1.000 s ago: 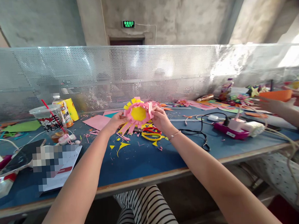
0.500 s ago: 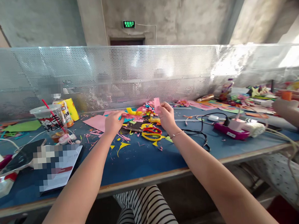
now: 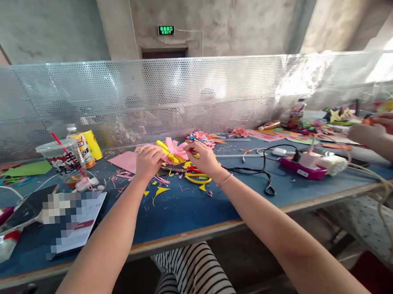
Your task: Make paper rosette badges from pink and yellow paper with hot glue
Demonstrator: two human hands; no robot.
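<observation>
Both hands, left hand [image 3: 148, 161] and right hand [image 3: 202, 157], pinch a pink-and-yellow paper flower [image 3: 171, 151] in their grip above the blue surface [image 3: 187, 209]; a green sign [image 3: 166, 30] reads "EXIT".

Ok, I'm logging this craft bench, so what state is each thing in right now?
Left hand: gripping the paper flower.
Right hand: pinching the flower's right side.
Paper flower: held just above the table, petals fanned.
Scissors: lying flat under the right hand.
Cup: upright, lidded, straw in.
Bottle: upright, capped.
Charger: plugged into the power strip.
</observation>
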